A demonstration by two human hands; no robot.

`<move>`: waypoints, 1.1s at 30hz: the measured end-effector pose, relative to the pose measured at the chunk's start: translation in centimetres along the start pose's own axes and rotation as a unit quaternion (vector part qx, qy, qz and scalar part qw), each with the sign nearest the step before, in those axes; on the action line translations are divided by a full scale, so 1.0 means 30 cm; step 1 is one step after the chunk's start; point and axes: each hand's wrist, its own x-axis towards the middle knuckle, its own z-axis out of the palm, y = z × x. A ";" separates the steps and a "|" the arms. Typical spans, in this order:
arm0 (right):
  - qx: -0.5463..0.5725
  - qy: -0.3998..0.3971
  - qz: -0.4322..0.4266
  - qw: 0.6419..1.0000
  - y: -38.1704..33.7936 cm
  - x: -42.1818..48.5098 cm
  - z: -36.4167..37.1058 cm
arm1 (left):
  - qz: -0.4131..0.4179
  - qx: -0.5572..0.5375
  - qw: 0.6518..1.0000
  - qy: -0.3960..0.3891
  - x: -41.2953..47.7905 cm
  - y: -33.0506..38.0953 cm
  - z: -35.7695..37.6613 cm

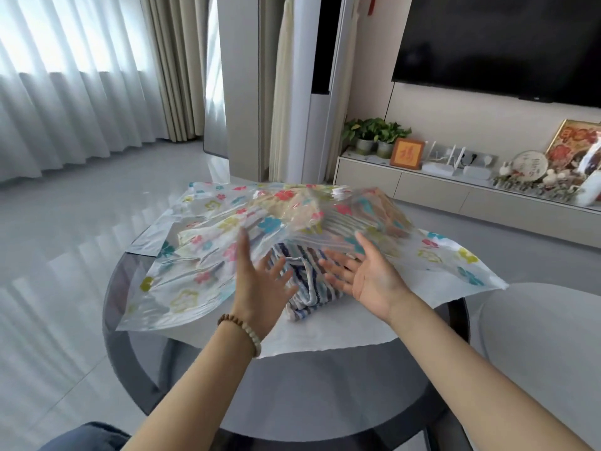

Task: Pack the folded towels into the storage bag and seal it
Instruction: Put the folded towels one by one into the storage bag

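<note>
A round dark glass bench (325,402) carries a clear storage bag (208,255) printed with coloured flowers. The bag is spread across the far half of the bench, with its corners overhanging the left and right edges. The bag mouth faces the near edge, and its white lower sheet (325,327) lies flat toward that edge.

A blue-and-white striped towel (305,288) sits at the bag mouth, partly under the upper film and partly exposed on the lower sheet. Further folded towels (354,219) are visible through the film, deeper in the bag toward the far edge; their number cannot be determined through the glare.

The left hand (260,281) is placed at the left side of the striped towel, with the thumb raised against the upper film. Its fingers (276,265) are spread apart, though motion blur prevents contact with the towel from being confirmed. A beaded bracelet (244,333) is worn on the left wrist.

The right hand (367,275) is held palm-up at the right side of the towel, fingers (335,265) apart and extended beneath the film, with nothing clamped
</note>
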 end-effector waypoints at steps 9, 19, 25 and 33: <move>-0.030 0.196 0.015 0.980 0.141 -0.075 -0.174 | 0.091 0.079 0.981 0.154 0.004 -0.033 -0.191; -0.016 0.108 0.082 0.991 0.408 -0.101 0.021 | 0.086 0.127 0.971 0.185 0.039 0.193 -0.430; -0.043 0.062 0.114 0.991 0.411 -0.185 0.013 | -0.003 0.127 0.976 0.175 -0.022 0.120 -0.386; -0.142 0.128 0.123 0.974 0.219 -0.413 -0.313 | -0.230 0.326 0.915 -0.055 -0.153 -0.271 -0.015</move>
